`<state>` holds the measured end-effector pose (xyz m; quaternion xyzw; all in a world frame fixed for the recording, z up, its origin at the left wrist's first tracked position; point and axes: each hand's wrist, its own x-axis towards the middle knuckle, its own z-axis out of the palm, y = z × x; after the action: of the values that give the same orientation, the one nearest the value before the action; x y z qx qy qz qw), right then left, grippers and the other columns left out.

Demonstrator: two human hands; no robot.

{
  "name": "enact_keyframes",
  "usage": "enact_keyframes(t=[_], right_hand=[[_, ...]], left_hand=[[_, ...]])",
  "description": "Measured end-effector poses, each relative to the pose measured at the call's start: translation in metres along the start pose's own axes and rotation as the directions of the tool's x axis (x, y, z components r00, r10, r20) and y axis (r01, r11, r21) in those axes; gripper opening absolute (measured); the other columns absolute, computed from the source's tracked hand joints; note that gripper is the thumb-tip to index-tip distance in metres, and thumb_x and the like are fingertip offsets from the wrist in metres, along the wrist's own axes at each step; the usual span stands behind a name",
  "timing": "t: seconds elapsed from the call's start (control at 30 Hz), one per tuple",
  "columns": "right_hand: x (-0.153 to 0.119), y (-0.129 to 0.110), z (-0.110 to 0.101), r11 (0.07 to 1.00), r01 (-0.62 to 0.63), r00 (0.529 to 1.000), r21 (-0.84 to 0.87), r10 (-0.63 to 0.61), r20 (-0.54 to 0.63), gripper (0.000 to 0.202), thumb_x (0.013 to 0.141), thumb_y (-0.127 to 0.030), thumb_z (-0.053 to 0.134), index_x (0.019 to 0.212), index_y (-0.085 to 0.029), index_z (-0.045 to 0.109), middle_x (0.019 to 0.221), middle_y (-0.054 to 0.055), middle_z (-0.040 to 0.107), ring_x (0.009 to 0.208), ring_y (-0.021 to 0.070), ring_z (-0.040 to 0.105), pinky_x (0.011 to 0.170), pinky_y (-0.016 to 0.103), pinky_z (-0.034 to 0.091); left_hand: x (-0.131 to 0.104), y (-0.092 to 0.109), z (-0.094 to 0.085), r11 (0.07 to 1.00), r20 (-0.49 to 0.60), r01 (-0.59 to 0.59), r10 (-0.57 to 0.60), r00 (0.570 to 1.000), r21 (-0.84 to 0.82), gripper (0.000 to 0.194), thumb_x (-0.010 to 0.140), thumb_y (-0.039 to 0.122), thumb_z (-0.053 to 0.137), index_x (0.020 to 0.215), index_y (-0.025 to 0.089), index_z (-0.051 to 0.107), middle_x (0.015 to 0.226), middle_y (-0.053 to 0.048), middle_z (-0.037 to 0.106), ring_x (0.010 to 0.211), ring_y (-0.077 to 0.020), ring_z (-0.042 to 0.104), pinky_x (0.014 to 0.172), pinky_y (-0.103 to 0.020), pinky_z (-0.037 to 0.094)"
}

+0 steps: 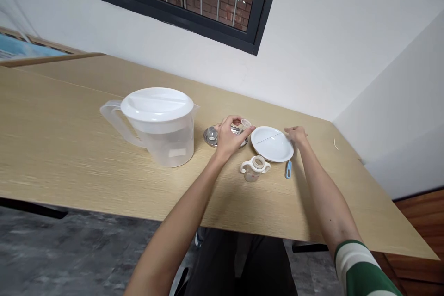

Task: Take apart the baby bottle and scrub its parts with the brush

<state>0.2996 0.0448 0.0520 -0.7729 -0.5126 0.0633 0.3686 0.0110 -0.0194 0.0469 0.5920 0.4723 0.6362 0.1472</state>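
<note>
My left hand is over a round metal tray, with thumb and fingers closed around a small clear plastic piece with a round rim. On the tray's left side is a small clear cup-like piece. My right hand is at the right rim of a white plate, its fingers pinched on the end of a thin straight rod that reaches across the plate. In front of the plate stands a clear baby bottle with two cream handles and an open top.
A large translucent pitcher with a white lid stands to the left. A small blue tool lies right of the bottle. Farther right is a thin white strip. The table meets the wall below a window.
</note>
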Motion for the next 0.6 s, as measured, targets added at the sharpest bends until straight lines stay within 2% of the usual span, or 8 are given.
enact_keyframes(t=[0.1, 0.2, 0.27, 0.33, 0.47, 0.6], right_hand=[[-0.002, -0.011, -0.012, 0.990, 0.012, 1.000, 0.138, -0.015, 0.026, 0.038, 0.076, -0.053, 0.071, 0.070, -0.017, 0.061, 0.068, 0.003, 0.063, 0.079, 0.0199, 0.060, 0.079, 0.038, 0.052], [-0.003, -0.028, -0.033, 0.954, 0.086, 0.995, 0.287, -0.094, 0.015, 0.040, 0.082, -0.055, 0.066, 0.076, -0.016, 0.063, 0.074, 0.003, 0.068, 0.073, 0.0137, 0.062, 0.074, 0.030, 0.052], [-0.006, -0.045, -0.049, 0.825, 0.203, 0.979, 0.528, -0.165, -0.119, 0.043, 0.081, -0.058, 0.070, 0.079, -0.015, 0.062, 0.075, 0.004, 0.070, 0.068, 0.0125, 0.064, 0.066, 0.027, 0.052], [-0.014, -0.064, -0.064, 0.695, 0.321, 0.947, 0.643, -0.214, -0.241, 0.046, 0.081, -0.062, 0.071, 0.084, -0.017, 0.061, 0.075, 0.003, 0.070, 0.066, 0.0119, 0.066, 0.059, 0.024, 0.051], [-0.041, -0.099, -0.084, 0.538, 0.494, 0.869, 0.683, -0.284, -0.405, 0.041, 0.087, -0.059, 0.068, 0.086, -0.020, 0.059, 0.075, -0.001, 0.069, 0.066, 0.0121, 0.069, 0.058, 0.025, 0.055], [-0.065, -0.116, -0.085, 0.483, 0.568, 0.822, 0.666, -0.379, -0.426, 0.035, 0.088, -0.055, 0.070, 0.085, -0.021, 0.060, 0.071, -0.003, 0.067, 0.064, 0.0126, 0.068, 0.062, 0.029, 0.059]], left_hand=[[-0.001, -0.001, 0.001, 1.000, 0.033, -0.017, 0.016, 0.999, 0.021, 0.038, 0.069, 0.043, 0.088, 0.094, 0.024, 0.067, 0.097, -0.002, 0.074, 0.092, -0.0232, 0.067, 0.100, -0.043, 0.040], [-0.001, -0.001, 0.000, 0.999, 0.067, -0.029, 0.027, 0.997, 0.027, 0.039, 0.071, 0.042, 0.088, 0.097, 0.024, 0.068, 0.102, -0.002, 0.075, 0.094, -0.0229, 0.067, 0.100, -0.042, 0.039], [-0.001, 0.000, -0.001, 0.999, 0.085, -0.033, 0.030, 0.996, 0.038, 0.037, 0.072, 0.041, 0.088, 0.099, 0.024, 0.069, 0.104, -0.003, 0.076, 0.096, -0.0235, 0.067, 0.100, -0.042, 0.038], [-0.001, 0.001, -0.002, 0.997, 0.099, -0.047, 0.041, 0.994, 0.056, 0.033, 0.073, 0.040, 0.087, 0.099, 0.025, 0.072, 0.105, -0.003, 0.076, 0.099, -0.0245, 0.066, 0.100, -0.043, 0.038], [-0.001, 0.002, -0.004, 0.993, 0.113, -0.080, 0.070, 0.991, 0.082, 0.028, 0.076, 0.037, 0.086, 0.100, 0.027, 0.075, 0.107, -0.002, 0.078, 0.102, -0.0253, 0.065, 0.100, -0.043, 0.036], [-0.001, -0.001, -0.003, 0.990, 0.139, -0.105, 0.091, 0.986, 0.091, 0.028, 0.076, 0.034, 0.086, 0.101, 0.027, 0.076, 0.108, -0.002, 0.078, 0.099, -0.0247, 0.066, 0.098, -0.043, 0.038]])
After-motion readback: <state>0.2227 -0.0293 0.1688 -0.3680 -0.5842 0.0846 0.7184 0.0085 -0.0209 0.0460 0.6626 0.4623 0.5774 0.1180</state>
